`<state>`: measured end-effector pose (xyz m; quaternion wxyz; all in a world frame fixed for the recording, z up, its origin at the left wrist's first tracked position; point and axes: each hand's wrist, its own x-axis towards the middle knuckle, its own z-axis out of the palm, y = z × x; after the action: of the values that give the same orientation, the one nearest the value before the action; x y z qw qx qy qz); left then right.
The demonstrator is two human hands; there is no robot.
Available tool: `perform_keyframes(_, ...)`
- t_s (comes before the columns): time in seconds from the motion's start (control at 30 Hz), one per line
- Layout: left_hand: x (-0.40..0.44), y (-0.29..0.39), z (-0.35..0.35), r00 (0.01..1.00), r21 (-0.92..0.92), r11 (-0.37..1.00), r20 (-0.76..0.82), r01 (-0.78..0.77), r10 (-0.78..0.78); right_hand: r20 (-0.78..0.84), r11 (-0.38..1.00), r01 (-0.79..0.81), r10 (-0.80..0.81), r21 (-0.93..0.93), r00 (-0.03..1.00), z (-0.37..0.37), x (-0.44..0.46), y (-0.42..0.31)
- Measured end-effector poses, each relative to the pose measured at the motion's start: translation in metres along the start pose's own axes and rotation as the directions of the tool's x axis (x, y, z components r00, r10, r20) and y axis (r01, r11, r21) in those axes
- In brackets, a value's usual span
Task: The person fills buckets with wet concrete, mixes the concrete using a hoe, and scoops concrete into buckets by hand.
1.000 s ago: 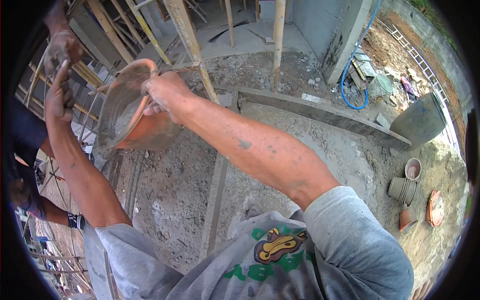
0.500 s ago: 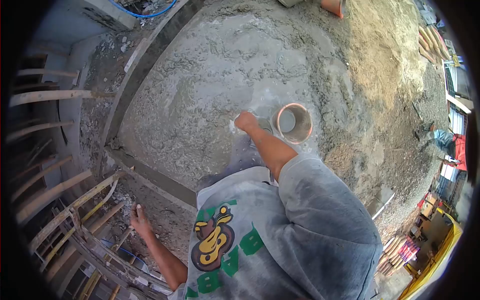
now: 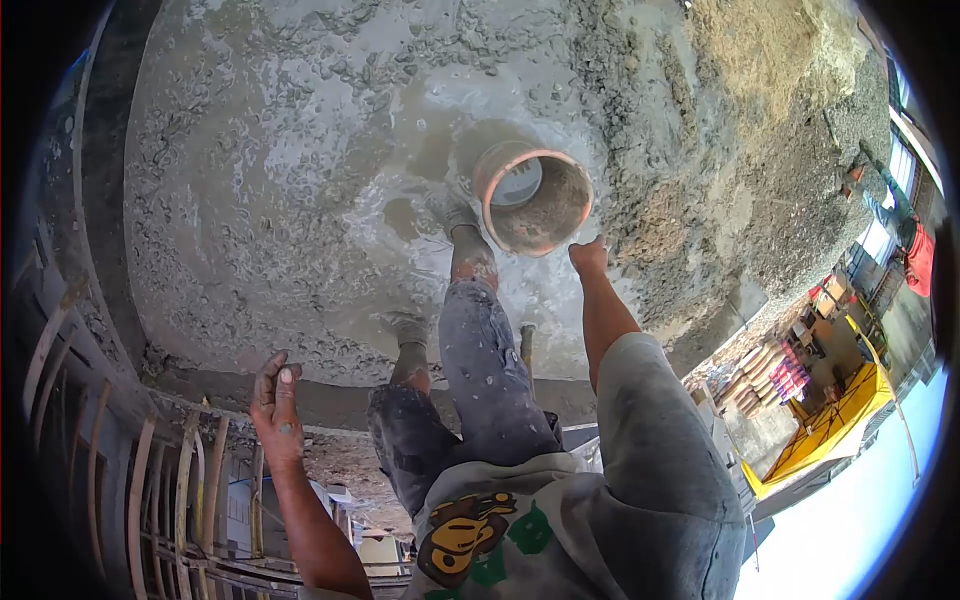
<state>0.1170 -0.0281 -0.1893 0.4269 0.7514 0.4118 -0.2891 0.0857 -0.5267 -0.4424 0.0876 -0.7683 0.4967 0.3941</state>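
Note:
My right hand (image 3: 590,256) is closed just beside the lower right rim of an orange, cement-coated bucket (image 3: 543,215). What its fingers hold, if anything, is hidden. The bucket stands tilted in wet grey mortar (image 3: 300,200), its mouth facing me, with some pale grey material at its bottom. At the lower left, my left hand (image 3: 276,408) is raised above the mortar's edge, fingers apart and holding nothing. My legs (image 3: 490,350) are between the hands, with both feet sunk in the mortar.
Wooden poles (image 3: 140,500) stand at the lower left, and a low concrete edge (image 3: 105,190) curves along the left. Sand and gravel (image 3: 750,180) lie on the right. Farther right are stacked bags (image 3: 755,378), a yellow tarp (image 3: 835,425) and a person in red (image 3: 918,262).
The view has swung right and down from the poles to the mortar. A co-worker's hand has left view. My right hand, earlier gripping a bucket, has moved to the right side of the one in the mortar.

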Motion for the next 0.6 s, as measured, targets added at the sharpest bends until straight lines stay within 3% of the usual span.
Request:
perform_keyframes(0.07, 0.016, -0.038, 0.022, 0.993, 0.044, 0.995, 0.080, 0.084, -0.088, -0.078, 0.999, 0.045, -0.045, 0.004, 0.996, 0.007, 0.026, -0.011)
perform_keyframes(0.13, 0.031, -0.090, 0.033, 0.961, 0.128, 0.967, 0.141, 0.219, -0.237, -0.234, 0.982, 0.191, -0.181, 0.019, 0.955, 0.006, 0.060, -0.037)
perform_keyframes(0.17, 0.038, -0.116, 0.035, 0.942, 0.170, 0.947, 0.156, 0.271, -0.298, -0.271, 0.961, 0.264, -0.276, -0.079, 0.922, 0.013, 0.091, -0.042)
perform_keyframes(0.2, 0.041, -0.142, 0.033, 0.929, 0.169, 0.937, 0.163, 0.306, -0.333, 0.061, 0.827, 0.368, -0.380, -0.425, 0.923, 0.012, 0.125, -0.058)
perform_keyframes(0.23, 0.041, -0.167, 0.028, 0.916, 0.169, 0.926, 0.167, 0.337, -0.364, 0.406, 0.562, 0.521, -0.327, -0.643, 0.853, 0.010, 0.144, -0.068)
perform_keyframes(0.27, 0.046, -0.174, 0.029, 0.906, 0.162, 0.918, 0.173, 0.361, -0.386, 0.254, 0.772, 0.376, -0.282, -0.512, 0.925, -0.006, 0.117, -0.087)
perform_keyframes(0.3, 0.043, -0.144, 0.040, 0.888, 0.153, 0.892, 0.120, 0.425, -0.444, 0.105, 0.920, 0.227, -0.203, -0.321, 0.974, -0.027, 0.083, -0.113)
perform_keyframes(0.4, 0.035, -0.071, 0.046, 0.923, 0.062, 0.934, 0.148, 0.351, -0.356, 0.009, 0.722, 0.499, -0.564, -0.480, 0.826, -0.059, 0.047, -0.156)
perform_keyframes(0.53, 0.025, 0.019, 0.046, 0.990, -0.083, 0.990, 0.095, 0.111, -0.103, 0.053, 0.602, 0.547, -0.643, -0.582, 0.764, -0.105, 0.011, -0.208)
perform_keyframes(0.6, 0.011, 0.029, 0.039, 0.997, -0.221, 0.973, 0.052, 0.062, -0.051, 0.028, 0.677, 0.584, -0.642, -0.447, 0.766, -0.134, -0.024, -0.226)
